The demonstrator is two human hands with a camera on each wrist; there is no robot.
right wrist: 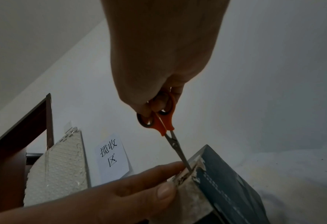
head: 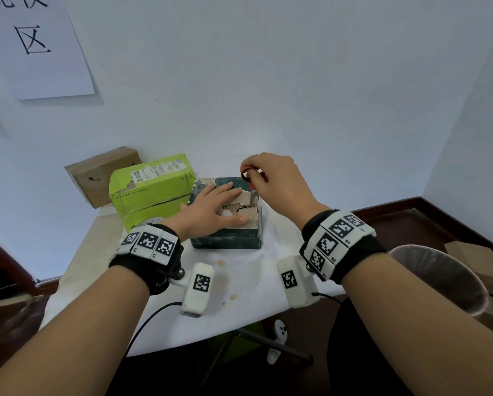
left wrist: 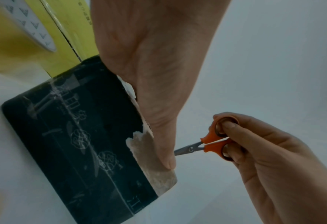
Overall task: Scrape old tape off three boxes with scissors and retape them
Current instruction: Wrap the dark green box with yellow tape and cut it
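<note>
White wall behind; paper sign taped upper left, reads "揽收区" in right wrist view. White-covered surface carries three boxes. Brown box far left against wall; lime-green box beside it, white shipping label on top, print too small to read. Dark green box front centre, top torn to bare cardboard. Bin right of surface. Left hand flat, fingers spread, pressing dark green box top. Right hand grips orange-handled scissors, fingers through loops, blades closed, tip at torn top edge.

The dark green box is printed cardboard, torn to rough grey-brown pulp on top. Scissors: smooth metal blades, glossy orange plastic handles. The tablecloth looks matt white.
</note>
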